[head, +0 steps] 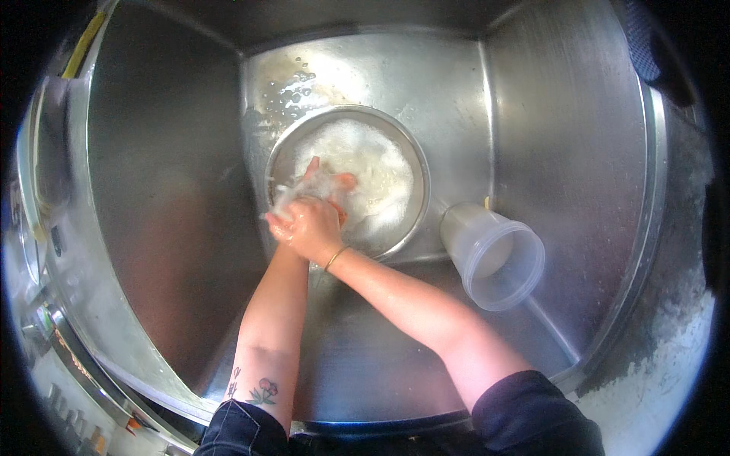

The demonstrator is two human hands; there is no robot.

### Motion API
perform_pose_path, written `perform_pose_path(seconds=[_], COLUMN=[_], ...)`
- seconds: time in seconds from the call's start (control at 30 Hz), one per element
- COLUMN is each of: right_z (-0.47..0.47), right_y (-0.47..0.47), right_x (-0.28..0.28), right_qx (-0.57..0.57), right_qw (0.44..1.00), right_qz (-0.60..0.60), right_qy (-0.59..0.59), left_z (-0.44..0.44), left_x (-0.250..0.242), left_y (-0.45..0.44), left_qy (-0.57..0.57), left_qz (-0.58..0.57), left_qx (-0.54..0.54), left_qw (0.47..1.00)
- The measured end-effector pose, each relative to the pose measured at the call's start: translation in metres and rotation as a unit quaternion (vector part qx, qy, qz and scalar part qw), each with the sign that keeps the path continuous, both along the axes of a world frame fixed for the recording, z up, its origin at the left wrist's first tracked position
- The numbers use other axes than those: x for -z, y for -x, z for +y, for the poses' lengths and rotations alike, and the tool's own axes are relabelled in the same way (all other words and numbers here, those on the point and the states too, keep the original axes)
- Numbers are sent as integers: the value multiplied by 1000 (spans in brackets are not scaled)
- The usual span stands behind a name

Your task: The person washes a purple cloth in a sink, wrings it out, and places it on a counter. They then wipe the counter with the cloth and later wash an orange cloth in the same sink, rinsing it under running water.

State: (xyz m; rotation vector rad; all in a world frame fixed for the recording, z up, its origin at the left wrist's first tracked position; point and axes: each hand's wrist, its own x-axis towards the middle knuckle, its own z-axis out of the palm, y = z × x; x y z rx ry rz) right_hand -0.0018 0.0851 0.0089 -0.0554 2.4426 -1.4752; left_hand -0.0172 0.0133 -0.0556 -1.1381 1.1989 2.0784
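A round metal bowl (pixel 425 171) with cloudy water and pale foam stands on the floor of a deep stainless-steel sink (pixel 456 114). Over the bowl's near left part my left hand (pixel 331 182) reaches in, its fingers spread apart under splashing water. My right hand (pixel 311 225) lies across the left wrist, wet, with its fingers curled around it. Water blurs the outline where the two hands meet. Nothing else shows in either hand. Right of the bowl, a translucent plastic container (pixel 505 265) leans with its open mouth towards me and whitish contents in its lower part.
Steep sink walls rise on all sides, and the near rim (pixel 388 424) runs close below my forearms. Water droplets lie on the sink floor beyond the bowl. A dark, textured object (pixel 643 45) hangs over the upper right rim. Blurred metal equipment stands outside the left rim.
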Motion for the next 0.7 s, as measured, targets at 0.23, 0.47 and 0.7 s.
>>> perform_pose_path(seconds=[0.23, 0.47, 0.7], right_z=[85, 80, -6], right_y=[44, -3, -14], right_x=[75, 115, 32], right_qx=[1, 94, 177], right_qw=[975, 973, 976], right_qz=[96, -15, -80], right_qy=[-199, -209, 95], left_z=[6, 4, -10], left_x=[-39, 33, 71], left_y=[16, -17, -23], left_qy=[-74, 621, -70], left_qz=[-23, 206, 132], left_qx=[71, 487, -67], left_qw=[994, 578, 986])
